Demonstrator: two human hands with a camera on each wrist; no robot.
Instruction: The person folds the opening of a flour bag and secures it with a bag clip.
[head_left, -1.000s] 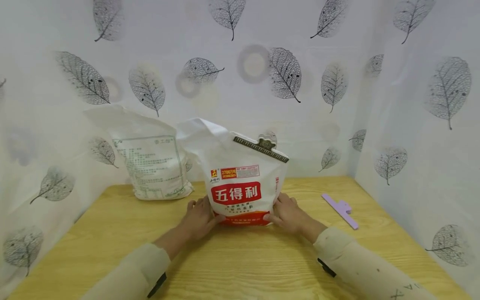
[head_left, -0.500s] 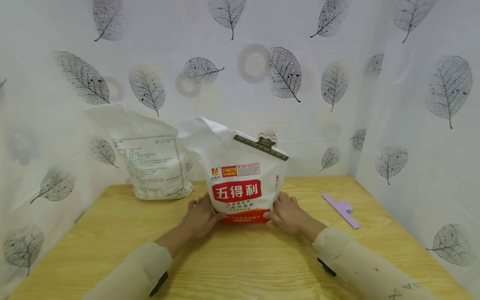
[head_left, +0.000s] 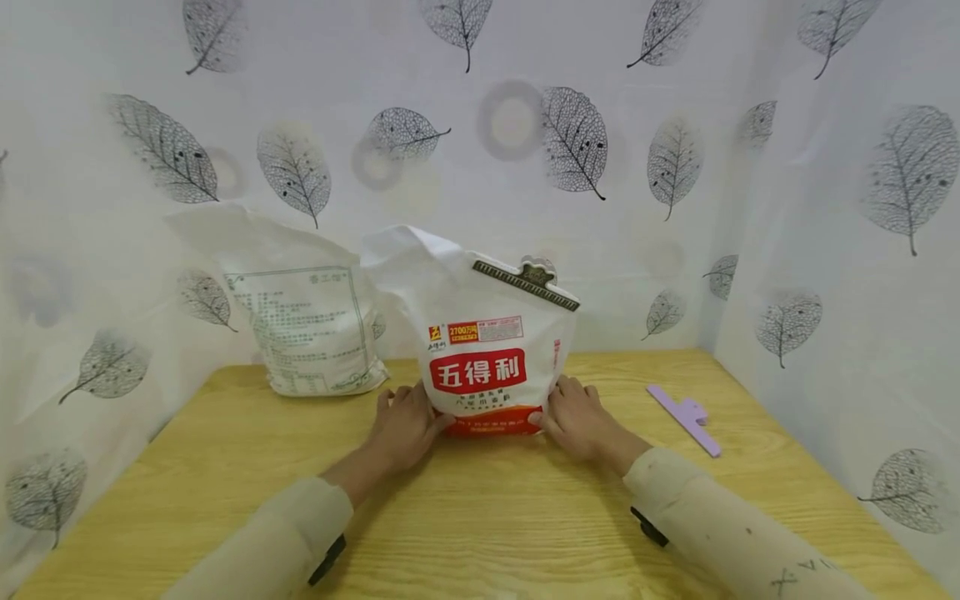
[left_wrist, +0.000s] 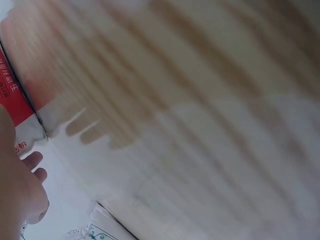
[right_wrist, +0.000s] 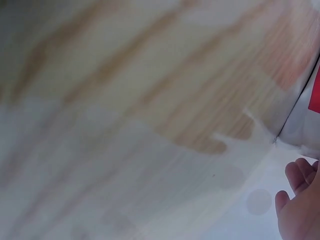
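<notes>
A white flour bag (head_left: pixel 487 333) with a red label stands near the table's middle, its top left corner flopped over. Along its slanted top right edge sits a dark bag clip (head_left: pixel 527 284). My left hand (head_left: pixel 405 427) grips the bag's lower left corner, thumb on the front. The lower right corner is held by my right hand (head_left: pixel 588 421) in the same way. Fingers behind the bag are partly hidden. In the left wrist view my left hand (left_wrist: pixel 20 195) is beside the bag; the right wrist view shows my right hand (right_wrist: pixel 300 205) at its side.
A second white bag (head_left: pixel 303 325) with green print stands at the back left. On the right of the wooden table (head_left: pixel 487 533) lies a lilac clip (head_left: pixel 684 420). A leaf-patterned curtain (head_left: pixel 480 183) hangs behind and along the sides.
Both hands have shifted the flour bag slightly away from me, toward the back, keeping hold of its lower corners. The view has tilted a little. The other bag and lilac clip stay put.
</notes>
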